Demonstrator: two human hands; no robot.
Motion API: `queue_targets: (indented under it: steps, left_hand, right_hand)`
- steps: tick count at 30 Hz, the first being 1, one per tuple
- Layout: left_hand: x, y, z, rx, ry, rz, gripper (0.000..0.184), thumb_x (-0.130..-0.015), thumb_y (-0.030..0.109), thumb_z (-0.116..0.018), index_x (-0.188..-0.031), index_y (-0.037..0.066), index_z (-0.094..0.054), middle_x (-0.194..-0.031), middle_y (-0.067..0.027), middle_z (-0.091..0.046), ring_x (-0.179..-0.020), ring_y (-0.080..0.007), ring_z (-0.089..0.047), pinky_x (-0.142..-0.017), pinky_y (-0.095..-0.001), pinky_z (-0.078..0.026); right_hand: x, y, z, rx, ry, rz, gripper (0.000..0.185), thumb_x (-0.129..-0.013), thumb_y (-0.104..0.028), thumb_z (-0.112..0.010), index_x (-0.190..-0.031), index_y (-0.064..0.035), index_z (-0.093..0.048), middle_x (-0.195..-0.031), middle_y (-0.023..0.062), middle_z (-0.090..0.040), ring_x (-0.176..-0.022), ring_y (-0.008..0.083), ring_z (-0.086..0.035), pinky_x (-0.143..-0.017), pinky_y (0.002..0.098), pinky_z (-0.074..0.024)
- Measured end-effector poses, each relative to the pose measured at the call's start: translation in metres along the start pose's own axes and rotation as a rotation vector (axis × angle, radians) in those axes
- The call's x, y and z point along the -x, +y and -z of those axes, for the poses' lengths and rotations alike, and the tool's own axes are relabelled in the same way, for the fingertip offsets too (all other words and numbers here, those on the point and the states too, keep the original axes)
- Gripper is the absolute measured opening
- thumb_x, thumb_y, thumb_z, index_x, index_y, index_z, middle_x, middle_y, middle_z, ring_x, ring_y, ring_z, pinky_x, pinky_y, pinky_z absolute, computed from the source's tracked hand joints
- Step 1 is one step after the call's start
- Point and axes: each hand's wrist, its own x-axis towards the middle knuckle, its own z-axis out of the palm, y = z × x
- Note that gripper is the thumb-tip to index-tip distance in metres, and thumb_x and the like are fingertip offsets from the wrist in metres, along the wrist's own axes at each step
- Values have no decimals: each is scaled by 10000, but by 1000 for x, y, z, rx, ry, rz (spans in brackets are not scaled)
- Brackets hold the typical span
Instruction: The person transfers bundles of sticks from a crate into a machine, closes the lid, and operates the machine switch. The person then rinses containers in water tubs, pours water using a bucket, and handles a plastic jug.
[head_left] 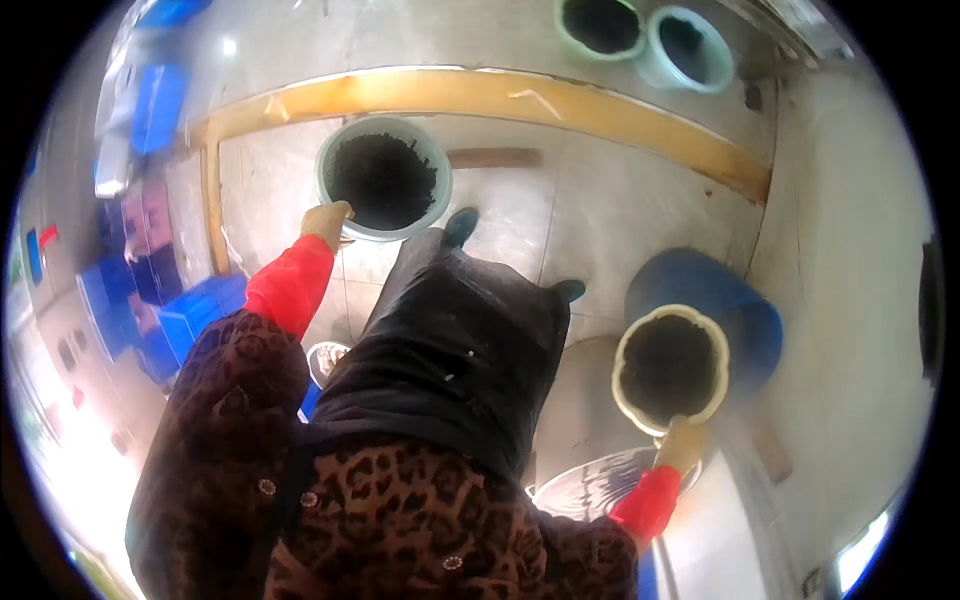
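Note:
My left hand (328, 220), below a red sleeve, is closed on the near-left rim of a pale green round plastic basket (444, 190). Dark, clumpy pieces (382, 180) fill much of it; their kind cannot be made out. On the other side, my right hand (682, 445) grips the near rim of a cream basket (621, 392) with a wavy edge. A similar dark mass (668, 368) lies inside. This basket overlaps a blue tub (755, 330) in the view. How far the fingers wrap under either rim is hidden.
A yellowish raised edge (430, 92) crosses the floor ahead. Beyond it stand two more pale baskets (648, 35) with dark contents. Blue crates (195, 312) are at the left. A round metallic-looking vessel (600, 478) sits near my right arm, and a white wall rises at right.

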Motion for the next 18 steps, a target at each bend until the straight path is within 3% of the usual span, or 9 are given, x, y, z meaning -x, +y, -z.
queue_targets:
  steps: [2,3,5,9,11,12,14,16,18]
  left_hand:
    - [12,-13,-17,1243,113,1020,261,-588,134,-648,-821,52,-565,-769,-143,-586,-718,-282,-578,-555,-298,-492]
    - [29,-51,-53,1256,126,1036,261,-588,134,-648,-821,52,-565,-769,-143,-586,-718,-282,-578,-555,-298,-492]
    - [67,-138,-152,864,189,411,323,-545,113,-682,-835,54,-553,-772,-116,-587,-703,-256,-580,-577,-299,-491]
    - [179,-127,-235,848,248,479,409,-485,109,-723,-851,68,-545,-790,-86,-588,-691,-228,-580,-599,-306,-487]
    - [219,-104,-271,1024,348,612,220,-634,167,-525,-745,-23,-529,-688,-157,-550,-513,-234,-560,-462,-300,-483]
    - [245,-87,-281,1040,377,639,220,-634,167,-525,-745,-23,-529,-688,-157,-550,-513,-234,-560,-462,-300,-483]
    - [279,-74,-298,1469,376,1098,216,-633,168,-529,-743,-19,-535,-669,-148,-554,-494,-229,-555,-458,-302,-481]
    - [316,-95,-382,1495,373,1124,228,-631,156,-538,-771,-22,-526,-691,-161,-544,-501,-244,-555,-463,-317,-485]
    - [191,-136,-303,1493,261,1261,245,-631,133,-543,-812,-29,-509,-715,-177,-528,-495,-262,-550,-460,-332,-490]
  right_hand:
    - [-18,50,-25,95,-28,189,359,-622,-221,-448,-811,81,-495,-832,265,-504,-771,394,-463,-740,407,-359]
    - [17,36,-29,46,-51,405,316,-615,-182,-463,-787,81,-499,-764,238,-516,-692,347,-488,-710,381,-382]
    - [70,27,-36,-302,-243,250,240,-597,-132,-518,-740,59,-504,-668,128,-507,-567,218,-481,-558,327,-425]
    - [80,93,-110,-505,-557,237,206,-591,-110,-553,-700,52,-489,-654,83,-481,-531,159,-456,-455,294,-433]
    - [61,126,-182,-499,-684,400,212,-596,-113,-554,-691,64,-487,-667,96,-485,-536,168,-465,-466,299,-446]
    - [68,150,-217,-478,-728,442,213,-600,-116,-552,-685,69,-488,-671,100,-488,-538,172,-471,-471,297,-452]
    - [86,177,-289,-509,-818,551,191,-612,-121,-545,-654,60,-498,-664,118,-486,-546,177,-488,-468,294,-457]
    - [115,213,-334,80,-601,1066,163,-613,-119,-541,-626,39,-506,-619,148,-469,-545,167,-496,-446,305,-453]
    - [148,85,-375,-459,-750,321,149,-585,-123,-590,-604,3,-512,-563,171,-485,-527,221,-523,-459,342,-445]
